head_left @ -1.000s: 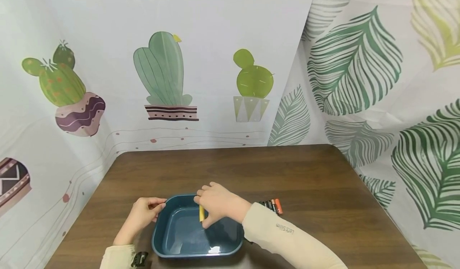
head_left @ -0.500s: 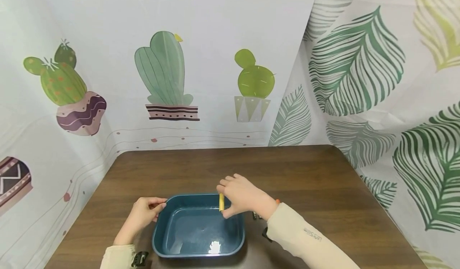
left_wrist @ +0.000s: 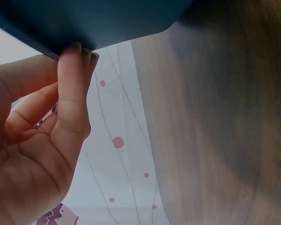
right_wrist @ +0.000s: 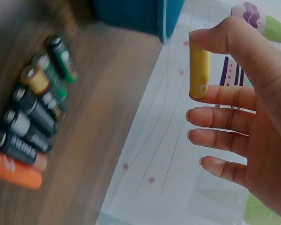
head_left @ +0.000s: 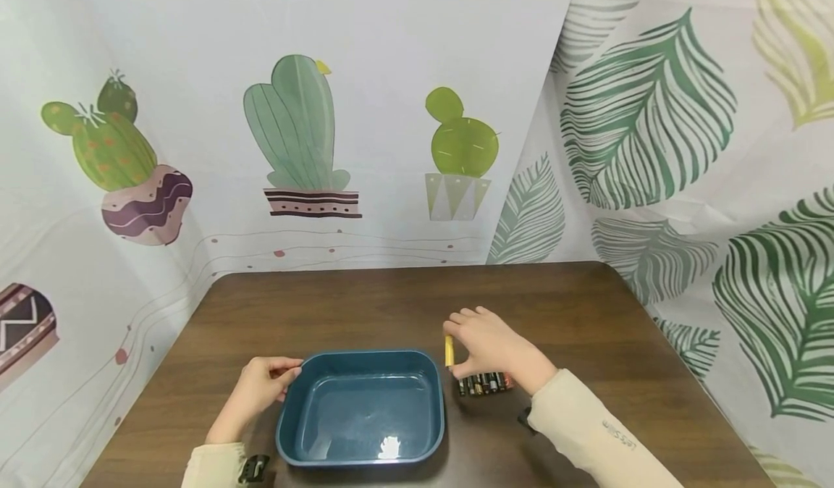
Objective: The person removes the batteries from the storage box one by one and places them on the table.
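A yellow battery [right_wrist: 199, 68] is pinched end to end between the thumb and index finger of my right hand [head_left: 489, 343]; the other fingers are spread beside it. That hand is just right of a blue rectangular tray [head_left: 365, 417], above a row of batteries [head_left: 482, 384]. In the right wrist view the row shows dark, green and gold batteries, with an orange battery [right_wrist: 18, 169] at its end. At the tray's left back corner, my left hand [head_left: 263, 388] pinches the rim between thumb and fingers. The tray's inside shows only its bare bottom with light reflections.
A brown wooden table [head_left: 365, 307] carries everything. Behind it hangs a white cloth [head_left: 384, 111] printed with cacti and leaves. A dark band [head_left: 254, 468] is on the left wrist.
My right hand has moved right with the yellow battery, from over the tray to beyond its right rim. The row of batteries now shows more below it. My left hand stays put.
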`<state>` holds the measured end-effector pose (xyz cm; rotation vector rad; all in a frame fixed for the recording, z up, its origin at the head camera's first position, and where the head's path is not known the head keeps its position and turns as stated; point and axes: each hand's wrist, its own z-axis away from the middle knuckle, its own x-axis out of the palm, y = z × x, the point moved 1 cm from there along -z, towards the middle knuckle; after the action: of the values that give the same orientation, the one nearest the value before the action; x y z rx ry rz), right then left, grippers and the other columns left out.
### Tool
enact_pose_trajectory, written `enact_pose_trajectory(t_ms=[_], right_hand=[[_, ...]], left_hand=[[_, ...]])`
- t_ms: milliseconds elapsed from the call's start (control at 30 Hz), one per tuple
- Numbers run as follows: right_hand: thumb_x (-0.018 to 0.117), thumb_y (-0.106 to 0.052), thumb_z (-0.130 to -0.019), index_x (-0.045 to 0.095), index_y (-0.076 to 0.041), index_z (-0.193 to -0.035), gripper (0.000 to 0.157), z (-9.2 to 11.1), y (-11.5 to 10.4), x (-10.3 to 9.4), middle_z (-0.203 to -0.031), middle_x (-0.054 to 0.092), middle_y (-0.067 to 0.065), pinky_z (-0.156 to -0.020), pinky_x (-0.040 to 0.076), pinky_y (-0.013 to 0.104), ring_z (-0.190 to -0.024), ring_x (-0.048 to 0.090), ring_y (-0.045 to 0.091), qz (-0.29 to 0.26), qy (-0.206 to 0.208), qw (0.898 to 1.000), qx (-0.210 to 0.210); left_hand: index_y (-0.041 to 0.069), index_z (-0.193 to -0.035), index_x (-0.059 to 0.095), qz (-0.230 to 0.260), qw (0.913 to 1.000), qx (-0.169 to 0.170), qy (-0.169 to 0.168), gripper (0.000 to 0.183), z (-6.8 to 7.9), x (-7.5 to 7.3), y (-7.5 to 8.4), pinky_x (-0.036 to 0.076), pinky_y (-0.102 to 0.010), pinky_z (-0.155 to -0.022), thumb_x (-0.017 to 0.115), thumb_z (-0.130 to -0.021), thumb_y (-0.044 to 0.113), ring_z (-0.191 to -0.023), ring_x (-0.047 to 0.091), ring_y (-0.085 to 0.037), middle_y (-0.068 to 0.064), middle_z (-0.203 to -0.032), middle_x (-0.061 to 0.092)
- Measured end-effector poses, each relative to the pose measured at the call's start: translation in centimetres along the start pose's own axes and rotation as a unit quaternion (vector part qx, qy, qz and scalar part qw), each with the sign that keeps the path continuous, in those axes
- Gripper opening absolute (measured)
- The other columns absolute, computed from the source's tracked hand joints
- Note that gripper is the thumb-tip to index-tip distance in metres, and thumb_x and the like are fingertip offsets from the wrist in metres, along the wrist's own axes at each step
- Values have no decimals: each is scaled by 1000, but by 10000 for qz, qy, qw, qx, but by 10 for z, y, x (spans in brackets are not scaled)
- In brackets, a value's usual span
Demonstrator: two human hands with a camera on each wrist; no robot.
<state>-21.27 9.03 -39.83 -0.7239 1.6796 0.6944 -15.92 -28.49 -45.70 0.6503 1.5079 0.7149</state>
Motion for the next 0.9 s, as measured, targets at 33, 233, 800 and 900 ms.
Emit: enact_pose_trajectory(t_ms=[33, 233, 800, 900], right_hand=[[67, -48, -57, 56, -18, -87, 44, 3, 2, -1, -77, 47, -10, -69, 42, 36, -74, 44, 11, -9, -15, 10000, 29], [72, -45, -58, 58, -16, -91, 46, 17, 17, -3, -84, 53, -5, -74, 43, 40, -81, 49, 15, -119, -77, 9997, 218], [74, -38, -54, 58, -17, -89, 44, 64, 54, 13, -86, 55, -4, -73, 43, 43, -81, 52, 18, -328, -338, 9958, 791], [74, -36, -54, 58, -17, -89, 43, 72, 59, 18, -86, 55, -4, -74, 43, 47, -80, 52, 18, -415, -447, 9942, 883]], left_hand=[[1, -93, 68, 1, 10000, 9, -2, 16, 0, 0, 0, 48, -24, -44, 64, -79, 6, -47, 51, -13, -4, -59, 56], [0, -94, 68, -1, 10000, 20, -12, 16, 1, -1, 1, 48, -24, -44, 64, -79, 6, -47, 52, -13, -4, -59, 57], [1, -94, 68, 105, 9999, -39, -7, 16, 1, -1, 0, 48, -24, -44, 64, -79, 5, -48, 53, -14, -5, -61, 59], [1, -94, 68, 93, 9999, -39, -15, 16, 2, -2, 0, 48, -24, -44, 64, -79, 6, -48, 53, -14, -5, -61, 59]])
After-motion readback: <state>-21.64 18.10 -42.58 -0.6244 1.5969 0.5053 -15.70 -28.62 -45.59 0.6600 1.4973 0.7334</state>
